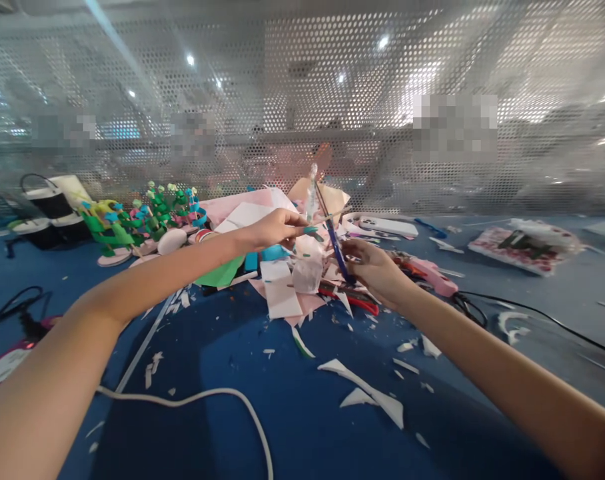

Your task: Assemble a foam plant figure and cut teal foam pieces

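Observation:
My left hand (276,229) reaches out over the blue table (282,400), its fingers pinched on a thin wooden stick (327,217) with a small teal piece by the fingertips. My right hand (373,269) is closed around blue-handled scissors (336,245), whose blades point up and left and cross the stick. Both hands hover above a heap of white and pink paper pieces (287,287). A glue stick or thin tube (311,187) stands up behind the hands.
Green and teal paper figures (142,217) stand at the left on white bases. A white cable (192,399) curls in front. Paper scraps (367,390) litter the cloth. Red-handled scissors (352,301), a pink tool (432,275), black cables (527,310) and a perforated metal screen (332,100) behind.

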{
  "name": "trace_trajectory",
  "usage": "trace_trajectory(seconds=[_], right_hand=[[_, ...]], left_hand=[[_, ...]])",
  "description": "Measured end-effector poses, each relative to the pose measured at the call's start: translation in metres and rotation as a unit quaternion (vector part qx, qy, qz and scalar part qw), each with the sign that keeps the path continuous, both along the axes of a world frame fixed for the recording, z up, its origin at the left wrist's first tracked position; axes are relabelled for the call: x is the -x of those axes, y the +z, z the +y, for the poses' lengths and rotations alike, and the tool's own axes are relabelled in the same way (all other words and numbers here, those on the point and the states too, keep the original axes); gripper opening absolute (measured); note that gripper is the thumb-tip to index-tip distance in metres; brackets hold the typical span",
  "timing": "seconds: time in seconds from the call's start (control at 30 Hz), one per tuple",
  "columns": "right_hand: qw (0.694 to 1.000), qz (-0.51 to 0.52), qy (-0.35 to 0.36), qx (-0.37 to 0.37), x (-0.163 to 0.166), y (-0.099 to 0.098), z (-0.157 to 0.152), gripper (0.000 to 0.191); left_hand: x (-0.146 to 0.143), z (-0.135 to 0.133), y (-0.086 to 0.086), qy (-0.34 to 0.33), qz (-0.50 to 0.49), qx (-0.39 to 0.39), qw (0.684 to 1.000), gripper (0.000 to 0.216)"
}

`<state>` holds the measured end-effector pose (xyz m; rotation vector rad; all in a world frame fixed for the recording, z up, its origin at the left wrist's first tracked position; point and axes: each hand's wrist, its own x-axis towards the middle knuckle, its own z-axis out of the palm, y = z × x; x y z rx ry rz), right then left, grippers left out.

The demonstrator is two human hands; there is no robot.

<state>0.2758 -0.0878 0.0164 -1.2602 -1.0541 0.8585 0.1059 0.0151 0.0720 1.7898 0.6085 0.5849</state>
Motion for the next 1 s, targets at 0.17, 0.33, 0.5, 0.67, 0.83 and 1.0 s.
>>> trace_trajectory(seconds=[0.17,0.33,0.5,0.67,0.83,1.0], right_hand=[[0.997,0.053,-0.045,0.014,-0.011,0.007,0.0,0.033],[0.996,0.067,-0.053,0.01,-0.023,0.006,0.002,0.022],[0.997,0.052,-0.054,0.013,-0.031,-0.004,0.006,0.013],[0.996,0.056,-0.064,0.017,-0.042,-0.007,0.011,0.01],[0.995,0.086,-0.043,0.014,-0.046,0.009,0.006,0.01],[0.994,0.099,0.052,-0.008,-0.025,0.027,-0.01,0.019]], left_hand=[[0.007,0.017,0.001,0.089,-0.079,0.052,0.992,0.01],[0.008,0.039,-0.003,0.137,-0.142,0.119,0.973,0.013],[0.004,0.045,-0.01,0.164,-0.159,0.131,0.965,0.015],[0.007,0.031,-0.018,0.148,-0.142,0.132,0.97,0.014],[0.006,0.016,-0.028,0.105,-0.079,0.143,0.981,0.011],[-0.001,0.016,-0.033,0.123,-0.053,0.066,0.989,0.01]])
